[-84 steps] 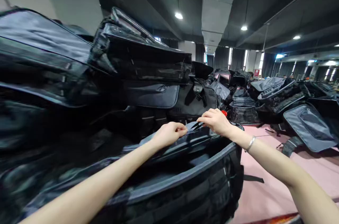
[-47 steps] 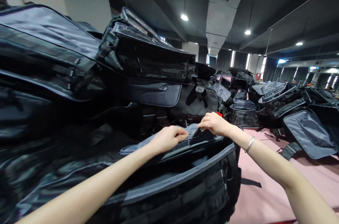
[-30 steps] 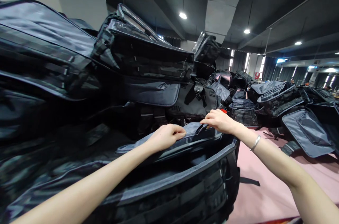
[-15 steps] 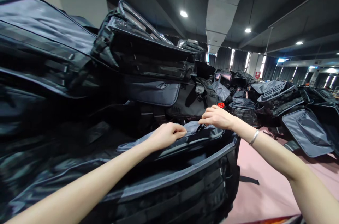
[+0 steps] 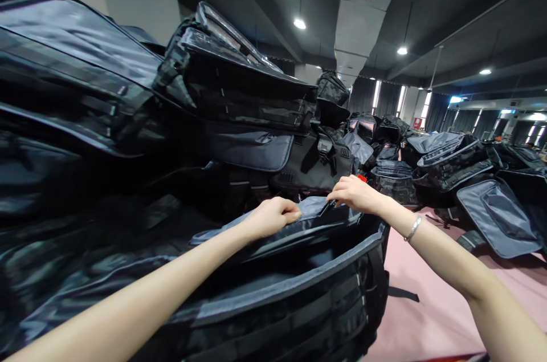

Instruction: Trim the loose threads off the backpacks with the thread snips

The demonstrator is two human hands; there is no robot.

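Observation:
A dark camouflage backpack [image 5: 282, 316] with grey lining lies opened in front of me, its mouth facing up. My left hand [image 5: 276, 216] is closed in a pinch on the grey fabric edge at the far side of the opening. Just to the right, my right hand [image 5: 352, 192] grips what look like small red-handled scissors [image 5: 328, 207]. Their dark narrow end points down-left at the lining, and a red part shows behind the knuckles. Whether the tip touches the fabric I cannot tell.
Piled backpacks [image 5: 248, 94] rise behind and to the left, some with flaps open. More open backpacks [image 5: 453, 162] lie farther right on the pink tabletop [image 5: 427, 293]. A black strap [image 5: 404, 294] sticks out from the near bag's right side.
My right hand has shifted slightly right and down, and more of the tool's dark end shows below the fingers. My left hand keeps its pinch on the edge. The view has moved slightly.

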